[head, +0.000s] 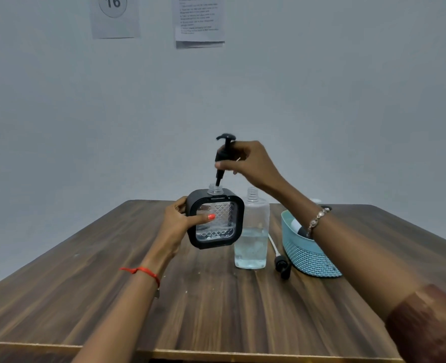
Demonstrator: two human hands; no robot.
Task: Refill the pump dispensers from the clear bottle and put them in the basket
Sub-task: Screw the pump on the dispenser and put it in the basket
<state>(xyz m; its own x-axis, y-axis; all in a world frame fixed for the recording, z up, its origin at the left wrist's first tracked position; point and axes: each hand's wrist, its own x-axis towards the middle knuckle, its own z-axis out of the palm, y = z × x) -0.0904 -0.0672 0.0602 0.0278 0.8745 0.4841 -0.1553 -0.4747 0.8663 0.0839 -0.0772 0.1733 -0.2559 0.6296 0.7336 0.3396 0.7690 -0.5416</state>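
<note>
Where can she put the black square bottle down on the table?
The table's whole left half is bare, as is the near strip by its front edge. The right is crowded: clear bottle, loose pump and basket sit close together.

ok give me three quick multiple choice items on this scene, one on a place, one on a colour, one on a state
1. Where does the clear bottle stand?
A. in the basket
B. on the table, left of the basket
C. on the floor

2. What colour is the basket?
A. light blue
B. red
C. black

3. The pump in the right hand is
A. lying flat on the table
B. inside the basket
C. lifted, its tip at the dispenser neck

Answers: 1 B, it stands on the wood beside the basket; 2 A, its woven wall is light blue; 3 C, its threaded neck is uncovered.
</note>
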